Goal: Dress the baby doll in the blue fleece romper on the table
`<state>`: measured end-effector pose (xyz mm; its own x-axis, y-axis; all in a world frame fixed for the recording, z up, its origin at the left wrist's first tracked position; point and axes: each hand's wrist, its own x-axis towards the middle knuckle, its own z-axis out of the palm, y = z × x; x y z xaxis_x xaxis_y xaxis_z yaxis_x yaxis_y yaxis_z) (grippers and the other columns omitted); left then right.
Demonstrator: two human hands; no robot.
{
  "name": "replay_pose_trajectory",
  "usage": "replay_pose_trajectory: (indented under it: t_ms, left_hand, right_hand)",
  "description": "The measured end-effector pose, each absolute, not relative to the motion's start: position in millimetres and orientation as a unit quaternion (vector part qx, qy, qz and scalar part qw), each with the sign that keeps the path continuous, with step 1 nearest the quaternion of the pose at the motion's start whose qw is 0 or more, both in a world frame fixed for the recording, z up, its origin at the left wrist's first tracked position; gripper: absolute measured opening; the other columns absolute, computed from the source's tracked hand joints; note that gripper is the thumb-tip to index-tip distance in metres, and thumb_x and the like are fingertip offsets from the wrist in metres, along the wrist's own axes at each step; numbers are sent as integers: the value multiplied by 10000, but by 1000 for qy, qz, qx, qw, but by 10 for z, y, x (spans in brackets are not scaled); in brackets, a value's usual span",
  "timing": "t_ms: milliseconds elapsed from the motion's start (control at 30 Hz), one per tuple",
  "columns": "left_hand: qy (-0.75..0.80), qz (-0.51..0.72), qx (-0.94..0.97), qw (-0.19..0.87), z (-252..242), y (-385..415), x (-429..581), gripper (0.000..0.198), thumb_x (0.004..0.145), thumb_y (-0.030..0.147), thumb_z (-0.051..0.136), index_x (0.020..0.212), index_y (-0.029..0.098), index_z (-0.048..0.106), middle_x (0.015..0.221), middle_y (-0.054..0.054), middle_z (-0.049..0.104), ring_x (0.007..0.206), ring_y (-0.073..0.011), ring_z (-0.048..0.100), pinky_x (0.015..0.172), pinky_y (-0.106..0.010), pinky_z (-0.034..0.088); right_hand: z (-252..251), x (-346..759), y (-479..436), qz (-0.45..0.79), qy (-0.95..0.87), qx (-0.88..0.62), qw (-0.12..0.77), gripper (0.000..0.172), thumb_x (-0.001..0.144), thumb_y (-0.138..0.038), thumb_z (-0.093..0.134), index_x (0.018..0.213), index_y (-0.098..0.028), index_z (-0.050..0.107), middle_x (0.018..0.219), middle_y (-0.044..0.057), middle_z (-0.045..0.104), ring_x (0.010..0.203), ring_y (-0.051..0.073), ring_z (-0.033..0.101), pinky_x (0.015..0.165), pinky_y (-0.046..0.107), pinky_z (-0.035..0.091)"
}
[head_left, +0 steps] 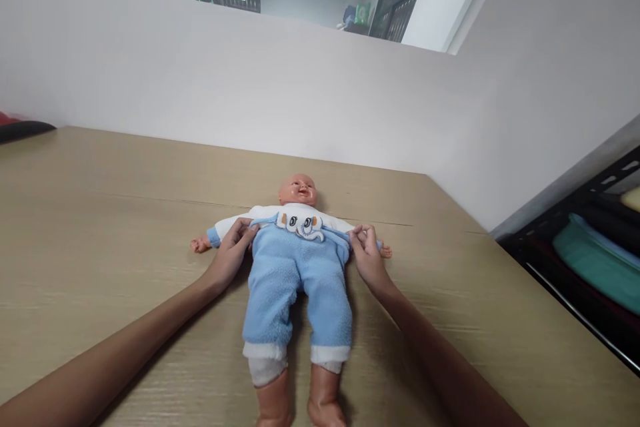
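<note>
A baby doll (301, 191) lies on its back on the wooden table, head toward the wall, arms spread. It wears a white top and fuzzy blue overalls (280, 267) with an embroidered elephant face on the chest and white cuffs. My left hand (236, 245) is closed, pinching a thin blue strap (265, 220) beside the doll's chest. On the other side, my right hand (367, 253) pinches another blue strap (336, 233) between thumb and fingers. Both straps are drawn outward from the bib. The doll's bare feet point toward me, the left one cut off by the frame.
The wooden table (125, 240) meets a white wall (225, 80) at the back. A dark rack (540, 260) with a folded teal cloth (595, 263) stands at the right. A black-edged object (27, 130) shows at the far left.
</note>
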<state>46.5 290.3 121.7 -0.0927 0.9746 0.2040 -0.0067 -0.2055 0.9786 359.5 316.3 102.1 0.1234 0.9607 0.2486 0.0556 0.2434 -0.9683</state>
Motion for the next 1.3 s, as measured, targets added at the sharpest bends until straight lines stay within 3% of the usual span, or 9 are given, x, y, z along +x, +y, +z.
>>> replay_pose_trajectory:
  t_ms: [167,300,433,533,600,733,933,1100,1300]
  left_hand:
    - [474,589,548,358,1154,2904,480,264,929,474,698,915,224,616,877,13,603,864,-198,548,842,-301,450]
    - [477,607,539,338,1136,2879,484,216,934,425,697,953,226,613,898,13,590,843,-184,544,812,-292,440]
    - [462,629,526,339,1164,2806,514,228,930,425,709,975,237,587,888,22,555,810,-170,523,780,-281,426]
    - [452,627,541,331,1189,2755,531,239,923,437,720,971,240,593,891,13,572,816,-176,536,792,-285,434]
    - [457,621,548,323,1196,2740,534,241,918,442,727,936,237,601,875,8,578,812,-181,543,785,-286,438]
    - [455,620,554,317,1194,2744,531,219,934,417,719,911,237,597,832,17,565,760,-175,527,731,-285,430]
    - [457,640,574,229,1203,2719,530,159,951,380,721,945,237,652,897,-16,656,809,-201,551,799,-324,450]
    - [423,659,593,187,1137,2696,518,156,993,395,679,962,244,658,865,-9,650,790,-198,551,801,-328,458]
    - [437,723,480,237,1110,2780,490,300,988,548,672,1024,259,598,932,-11,622,885,-209,593,837,-327,497]
  right_hand:
    - [1398,3327,3378,271,-612,-490,559,300,871,-409,737,1064,-270,555,1029,55,672,963,247,638,954,421,511]
    - [1937,2780,3664,177,-806,-381,417,63,972,-266,600,1009,-246,646,1104,89,719,1100,264,634,1060,456,472]
    - [2165,2059,4004,197,-925,-236,222,118,961,-192,644,1071,-203,682,1125,76,750,1071,234,677,978,396,517]
    - [2059,1567,4197,170,-971,-164,39,348,826,-101,780,1149,-198,692,1136,82,771,1022,237,701,864,341,529]
    - [1970,1343,4257,135,-977,-165,-19,390,775,-77,810,1133,-193,707,1076,92,782,935,251,711,772,329,511]
    - [1943,1263,4257,103,-982,-159,-9,296,793,-101,784,1068,-160,693,1079,123,765,960,267,695,793,334,489]
    - [2041,1776,4247,262,-920,-193,220,445,785,-85,588,1217,-192,590,1055,11,689,950,195,633,842,294,488]
    - [2031,2061,4229,316,-910,-183,198,525,667,-5,545,1146,-195,643,1046,11,699,987,204,646,886,304,488]
    - [1964,2020,4219,285,-936,-121,166,455,681,46,590,1038,-208,714,1151,51,734,1136,241,647,1041,377,471]
